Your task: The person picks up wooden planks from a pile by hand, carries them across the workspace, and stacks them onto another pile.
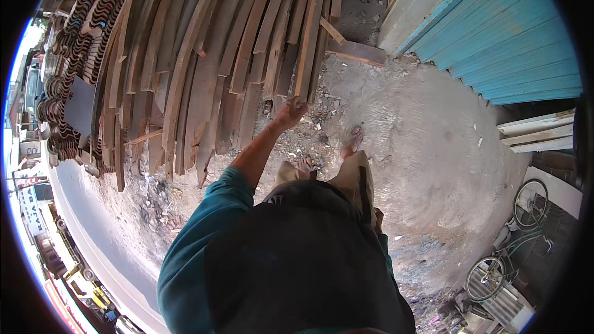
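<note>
At 10 o'clock from you, wavy brown roof tiles [93, 25] stand in stacks, with a grey sheet [79, 104] leaning by them; the road [102, 213] curves past at 8 o'clock. The big pile of wooden beams [189, 55] fills 11 o'clock, its uneven ends toward you. Your left hand [289, 114], at 12 o'clock, is closed on the near end of a long beam [311, 31] on the pile's right side. Below it your sandalled feet stand apart on dusty ground [433, 161]. Your right hand [378, 216] hangs by your thigh at 4 o'clock, mostly hidden, so you can't tell whether it's open or closed. Farther right are a blue corrugated shutter [501, 37] at 2 o'clock and a bicycle [510, 248] at 4.
</note>
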`<state>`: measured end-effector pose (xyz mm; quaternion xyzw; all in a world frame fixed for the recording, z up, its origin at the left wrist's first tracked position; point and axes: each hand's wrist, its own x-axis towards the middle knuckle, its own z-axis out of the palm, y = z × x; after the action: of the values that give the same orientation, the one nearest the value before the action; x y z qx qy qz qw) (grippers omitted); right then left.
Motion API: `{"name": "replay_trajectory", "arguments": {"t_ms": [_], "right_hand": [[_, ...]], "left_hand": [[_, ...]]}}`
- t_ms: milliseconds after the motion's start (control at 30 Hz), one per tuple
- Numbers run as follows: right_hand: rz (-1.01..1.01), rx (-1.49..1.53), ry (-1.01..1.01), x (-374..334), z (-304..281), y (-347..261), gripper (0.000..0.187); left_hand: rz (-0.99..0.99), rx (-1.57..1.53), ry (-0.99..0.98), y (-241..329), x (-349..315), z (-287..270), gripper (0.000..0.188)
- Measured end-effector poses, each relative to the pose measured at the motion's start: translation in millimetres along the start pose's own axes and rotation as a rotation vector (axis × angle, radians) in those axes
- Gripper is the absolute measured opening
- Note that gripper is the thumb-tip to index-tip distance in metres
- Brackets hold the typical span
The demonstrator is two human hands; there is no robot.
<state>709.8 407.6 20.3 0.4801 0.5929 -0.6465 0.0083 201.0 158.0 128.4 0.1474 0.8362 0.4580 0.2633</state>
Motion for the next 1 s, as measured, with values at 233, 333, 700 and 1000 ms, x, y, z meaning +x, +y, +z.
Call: {"name": "replay_trajectory", "arguments": {"t_ms": [233, 333, 700, 1000], "right_hand": [[0.295, -0.068, 0.026, 163, -14, -196, 0.04], [0.101, -0.165, -0.03, 218, -34, -265, 0.037], [0.001, -0.398, -0.09, 314, 9, -374, 0.04], [-0.106, -0.704, -0.281, 328, 77, -368, 0.039]], "left_hand": [[-0.645, 0.144, -0.002, -89, -60, 25, 0.053], [-0.812, 0.011, 0.108, -95, -116, 44, 0.045], [-0.832, -0.439, 0.308, -99, -89, 75, 0.031], [-0.535, -0.453, 0.351, -91, 43, 45, 0.043]]}}
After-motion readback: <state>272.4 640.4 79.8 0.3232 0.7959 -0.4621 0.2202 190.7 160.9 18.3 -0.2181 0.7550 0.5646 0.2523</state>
